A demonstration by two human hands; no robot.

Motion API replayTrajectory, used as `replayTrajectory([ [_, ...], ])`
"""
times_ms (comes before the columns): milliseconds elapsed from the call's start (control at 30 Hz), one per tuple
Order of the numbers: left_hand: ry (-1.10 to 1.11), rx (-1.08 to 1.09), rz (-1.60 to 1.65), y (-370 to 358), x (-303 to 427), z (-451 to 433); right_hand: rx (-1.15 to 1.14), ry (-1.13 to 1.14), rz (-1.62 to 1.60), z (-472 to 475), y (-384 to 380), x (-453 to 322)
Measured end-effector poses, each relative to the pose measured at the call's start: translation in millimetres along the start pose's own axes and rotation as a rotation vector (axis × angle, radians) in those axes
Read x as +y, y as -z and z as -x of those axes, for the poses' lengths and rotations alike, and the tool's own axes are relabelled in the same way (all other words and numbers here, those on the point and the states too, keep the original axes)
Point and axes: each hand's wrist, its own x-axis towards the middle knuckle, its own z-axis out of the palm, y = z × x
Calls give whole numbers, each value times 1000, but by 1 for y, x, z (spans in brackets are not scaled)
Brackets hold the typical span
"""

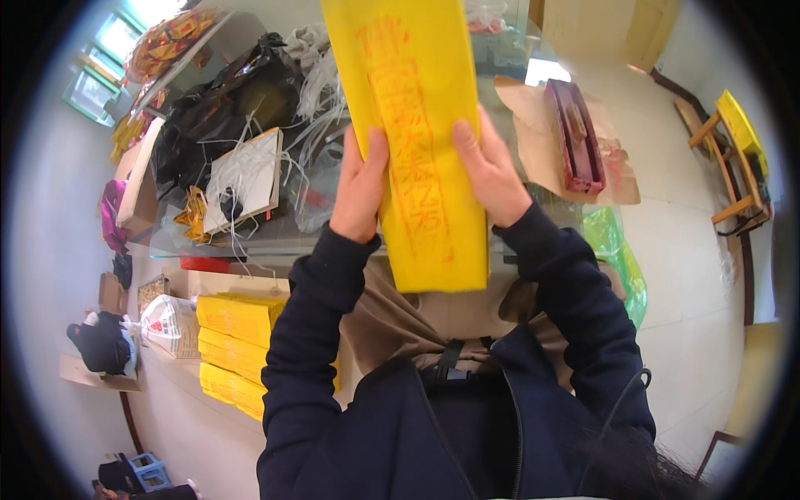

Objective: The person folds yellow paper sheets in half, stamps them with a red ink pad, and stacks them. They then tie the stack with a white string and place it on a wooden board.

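Observation:
A long yellow paper packet (450,262) with red stamped writing hangs upright before my chest, over the glass tabletop's near edge. Its top runs out of the picture. My left hand (361,181) grips its left edge, thumb on the front face. On the opposite edge my right hand (494,165) holds it the same way, thumb pressed to the front. The fingers behind the packet are hidden. To the right of my right hand lies a narrow red-stained wooden tray (600,178) with a small wooden block (575,122) inside, on stained brown paper (531,144).
Left on the glass table (172,244) are a black plastic bag (231,94), white plastic strips and a white board (273,162). Stacked yellow packets (231,350) lie low at left beside a white sack (172,328). A green plastic bag (615,256) hangs at right, nearer than a wooden stool (737,169).

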Motion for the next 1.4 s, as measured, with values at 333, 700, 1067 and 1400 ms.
replayTrajectory([
  [333,-394,-51,-543,13,-22,-3,-62,312,383,12,21,22],
  [700,-445,64,-277,-13,-27,0,124,180,201,20,13,42],
  [1067,520,9,379,-4,-12,-2,126,-409,-128,29,11,13],
  [1400,699,12,240,58,-101,-3,227,-723,-67,45,42,95],
])
